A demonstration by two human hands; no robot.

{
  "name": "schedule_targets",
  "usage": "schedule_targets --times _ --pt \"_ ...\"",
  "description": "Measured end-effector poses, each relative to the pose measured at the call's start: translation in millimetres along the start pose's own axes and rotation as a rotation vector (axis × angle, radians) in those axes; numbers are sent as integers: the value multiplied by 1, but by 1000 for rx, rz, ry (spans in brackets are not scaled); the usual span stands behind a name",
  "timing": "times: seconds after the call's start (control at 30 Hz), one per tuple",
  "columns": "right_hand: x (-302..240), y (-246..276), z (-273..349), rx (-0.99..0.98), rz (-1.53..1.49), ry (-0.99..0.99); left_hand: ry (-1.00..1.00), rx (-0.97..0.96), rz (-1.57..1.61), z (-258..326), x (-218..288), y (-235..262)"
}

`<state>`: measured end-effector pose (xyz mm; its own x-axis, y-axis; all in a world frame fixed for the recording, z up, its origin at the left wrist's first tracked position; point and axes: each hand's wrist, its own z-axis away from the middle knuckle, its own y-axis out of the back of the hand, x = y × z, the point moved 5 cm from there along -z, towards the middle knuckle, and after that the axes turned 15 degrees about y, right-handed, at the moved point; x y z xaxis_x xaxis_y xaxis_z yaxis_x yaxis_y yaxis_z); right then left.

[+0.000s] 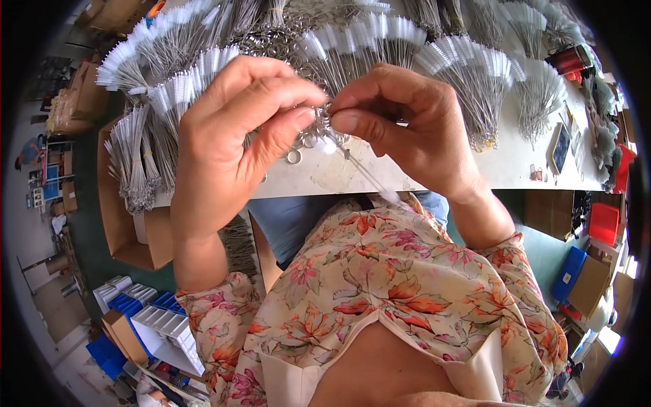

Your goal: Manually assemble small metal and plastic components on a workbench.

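Note:
My left hand [227, 136] and my right hand [424, 129] meet above the table's near edge, thumb and forefinger of each closed in a pinch. From between the fingertips thin wire-stemmed brushes [368, 175] slant down to the right, their pale lower ends blurred over my lap. My right fingertips pinch the upper end of these stems. A small metal piece seems to sit between both pinches, but fingers and blur hide its shape. Just below my left fingers, a loose metal ring [293, 157] lies on the white table [325, 178]; more rings [271, 44] are heaped behind my hands.
Bundles of white-bristled wire brushes [468, 74] cover the table's far side, and others [146, 156] stand at its left. A phone-like device [561, 147] lies at the right. An open cardboard box [115, 220] stands below the left edge, near white and blue bins [163, 329].

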<state>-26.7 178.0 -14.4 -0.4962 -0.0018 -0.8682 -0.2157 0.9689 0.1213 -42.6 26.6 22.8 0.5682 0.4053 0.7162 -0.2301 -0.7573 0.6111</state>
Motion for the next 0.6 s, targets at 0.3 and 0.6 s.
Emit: schedule_targets --times 0.3,0.6 --pt "22 -5 0 -8 -330 -208 596 -89 782 12 -37 -17" --pt "19 -16 -8 -44 -361 -168 692 -182 901 20 -40 -8"
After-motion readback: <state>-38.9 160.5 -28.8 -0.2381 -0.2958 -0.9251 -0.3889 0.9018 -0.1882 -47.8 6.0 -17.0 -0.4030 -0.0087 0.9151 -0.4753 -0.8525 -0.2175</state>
